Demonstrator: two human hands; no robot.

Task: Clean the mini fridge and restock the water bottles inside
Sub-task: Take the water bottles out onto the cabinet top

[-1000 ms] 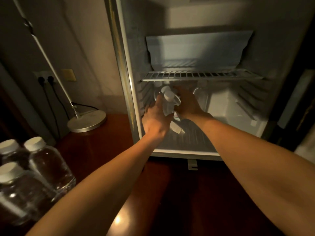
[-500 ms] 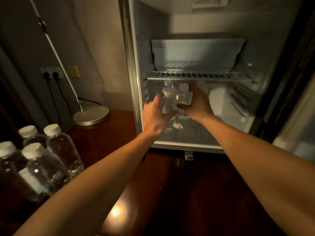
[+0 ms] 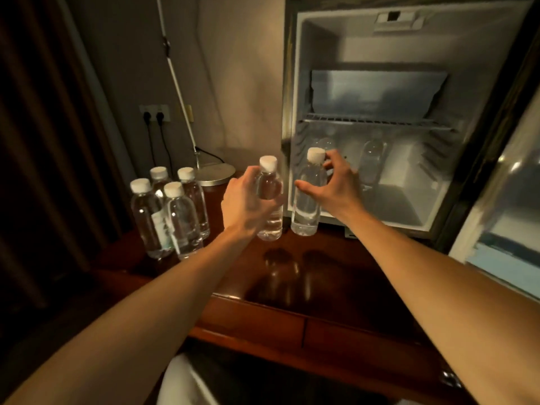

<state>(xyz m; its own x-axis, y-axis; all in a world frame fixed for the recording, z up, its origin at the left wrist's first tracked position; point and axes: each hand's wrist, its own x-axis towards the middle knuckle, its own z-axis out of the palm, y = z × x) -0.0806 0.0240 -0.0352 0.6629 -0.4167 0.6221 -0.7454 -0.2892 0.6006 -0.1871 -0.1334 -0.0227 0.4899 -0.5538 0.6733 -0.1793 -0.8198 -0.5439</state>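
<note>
We are emptying the fridge (image 3: 295, 83): our left hand (image 3: 245, 203) grips 1 bottle (image 3: 270, 200), our right hand (image 3: 336, 182) grasps another (image 3: 306, 200); next, set both beside the 4 standing left of our grip (image 3: 172, 211).

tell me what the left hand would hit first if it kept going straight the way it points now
Probably the left front edge of the mini fridge. The left hand, gripping a water bottle, points forward toward that frame, with the bottle leading. Depth is unclear from one view, so it might slip just inside the opening instead.
</note>
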